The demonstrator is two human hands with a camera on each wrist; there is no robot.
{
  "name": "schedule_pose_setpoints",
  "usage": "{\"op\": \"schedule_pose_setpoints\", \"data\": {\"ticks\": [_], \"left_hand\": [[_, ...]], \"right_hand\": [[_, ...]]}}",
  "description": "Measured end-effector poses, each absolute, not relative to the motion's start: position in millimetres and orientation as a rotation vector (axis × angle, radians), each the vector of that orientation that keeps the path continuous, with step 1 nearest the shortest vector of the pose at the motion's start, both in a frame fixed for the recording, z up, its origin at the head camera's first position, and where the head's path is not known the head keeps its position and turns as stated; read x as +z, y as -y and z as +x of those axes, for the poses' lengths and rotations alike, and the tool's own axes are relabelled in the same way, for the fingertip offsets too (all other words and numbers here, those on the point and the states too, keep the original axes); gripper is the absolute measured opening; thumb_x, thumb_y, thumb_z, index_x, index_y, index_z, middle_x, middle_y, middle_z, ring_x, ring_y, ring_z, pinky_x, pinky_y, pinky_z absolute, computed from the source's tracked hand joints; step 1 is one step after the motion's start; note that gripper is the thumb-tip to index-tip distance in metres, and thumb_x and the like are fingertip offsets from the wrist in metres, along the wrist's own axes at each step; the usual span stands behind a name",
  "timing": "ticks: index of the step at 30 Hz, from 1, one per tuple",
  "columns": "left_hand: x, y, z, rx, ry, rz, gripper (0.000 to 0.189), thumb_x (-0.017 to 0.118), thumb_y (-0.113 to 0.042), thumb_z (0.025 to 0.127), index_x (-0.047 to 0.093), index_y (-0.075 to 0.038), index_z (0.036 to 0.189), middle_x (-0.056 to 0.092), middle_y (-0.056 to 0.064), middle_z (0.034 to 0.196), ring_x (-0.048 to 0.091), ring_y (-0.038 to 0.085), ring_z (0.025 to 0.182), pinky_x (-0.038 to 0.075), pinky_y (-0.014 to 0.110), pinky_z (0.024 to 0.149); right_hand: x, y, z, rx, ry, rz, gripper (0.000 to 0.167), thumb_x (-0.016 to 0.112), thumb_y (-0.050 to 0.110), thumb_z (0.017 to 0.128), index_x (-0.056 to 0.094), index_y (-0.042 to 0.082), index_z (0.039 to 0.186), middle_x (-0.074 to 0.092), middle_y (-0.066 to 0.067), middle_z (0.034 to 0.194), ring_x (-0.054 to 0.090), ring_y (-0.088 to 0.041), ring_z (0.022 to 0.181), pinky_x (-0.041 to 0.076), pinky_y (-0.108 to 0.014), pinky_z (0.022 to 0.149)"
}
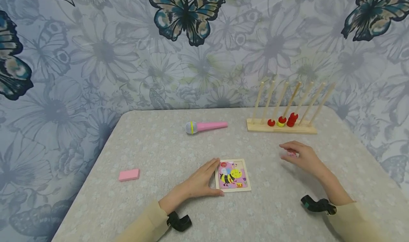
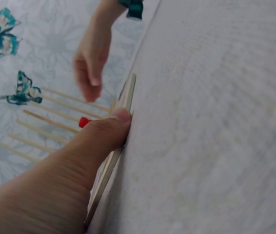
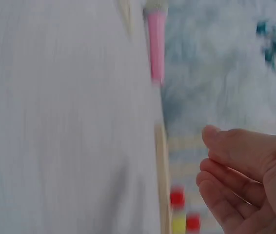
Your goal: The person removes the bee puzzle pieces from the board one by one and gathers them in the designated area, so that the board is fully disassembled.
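A square wooden picture puzzle [image 1: 233, 175] with a bee on a pink ground lies on the table. My left hand [image 1: 201, 181] holds it at its left side, fingertips at the upper left corner and thumb at the lower left one. In the left wrist view the thumb [image 2: 111, 127] presses against the puzzle's pale edge [image 2: 108, 178]. My right hand [image 1: 301, 157] hovers over the right part of the table, below the peg stand. Its fingers [image 3: 223, 204] are loosely curled, and the right wrist view shows nothing between them and the thumb.
A wooden peg stand [image 1: 281, 127] with several upright rods carries red beads [image 1: 292, 119] and a yellow one at the back right. A pink toy microphone [image 1: 211, 126] lies at the back middle. At the left is a pink block [image 1: 129, 175]. Butterfly wallpaper [image 1: 223, 75] borders the far edge.
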State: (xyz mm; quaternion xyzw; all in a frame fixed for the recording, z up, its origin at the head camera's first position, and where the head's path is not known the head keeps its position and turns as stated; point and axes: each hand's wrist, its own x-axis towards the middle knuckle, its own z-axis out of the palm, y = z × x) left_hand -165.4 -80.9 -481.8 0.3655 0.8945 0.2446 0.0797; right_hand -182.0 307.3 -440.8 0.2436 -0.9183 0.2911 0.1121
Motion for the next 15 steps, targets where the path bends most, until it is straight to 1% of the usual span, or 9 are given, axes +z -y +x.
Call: {"op": "schedule_pose_setpoints", "data": {"ticks": [4, 8, 12, 15], "left_hand": [[-482, 79, -166, 0.743, -2.674, 1.092, 0.109, 0.063, -0.066, 0.076, 0.016, -0.002, 0.150, 0.016, 0.013, 0.155, 0.014, 0.022, 0.141, 0.021, 0.039, 0.112], [-482, 79, -167, 0.742, -2.672, 1.080, 0.109, 0.066, -0.064, 0.076, 0.016, -0.003, 0.151, 0.016, 0.012, 0.155, 0.013, 0.021, 0.141, 0.019, 0.036, 0.112], [-481, 80, -168, 0.732, -2.669, 1.081, 0.109, 0.068, -0.062, 0.076, 0.016, -0.002, 0.150, 0.017, 0.013, 0.155, 0.014, 0.022, 0.141, 0.019, 0.036, 0.112], [-480, 81, -169, 0.711, -2.673, 1.097, 0.109, 0.068, -0.061, 0.076, 0.016, 0.000, 0.150, 0.017, 0.014, 0.155, 0.014, 0.022, 0.141, 0.019, 0.035, 0.112]], "right_hand": [[-435, -255, -173, 0.974, 2.677, 0.915, 0.035, 0.075, 0.007, 0.080, 0.066, 0.000, 0.113, 0.065, -0.009, 0.106, 0.064, -0.028, 0.092, 0.054, -0.042, 0.078], [-439, -216, -167, 0.953, 2.799, 1.027, 0.033, 0.074, 0.013, 0.083, 0.067, 0.004, 0.114, 0.065, -0.004, 0.110, 0.060, -0.024, 0.100, 0.051, -0.043, 0.084], [-445, -197, -164, 0.880, 2.906, 1.031, 0.034, 0.073, 0.016, 0.084, 0.067, 0.005, 0.115, 0.064, -0.004, 0.113, 0.056, -0.024, 0.108, 0.047, -0.045, 0.090], [-448, -192, -164, 0.827, 2.926, 1.026, 0.034, 0.073, 0.017, 0.083, 0.067, 0.005, 0.114, 0.065, -0.005, 0.111, 0.057, -0.025, 0.106, 0.048, -0.045, 0.090]]}}
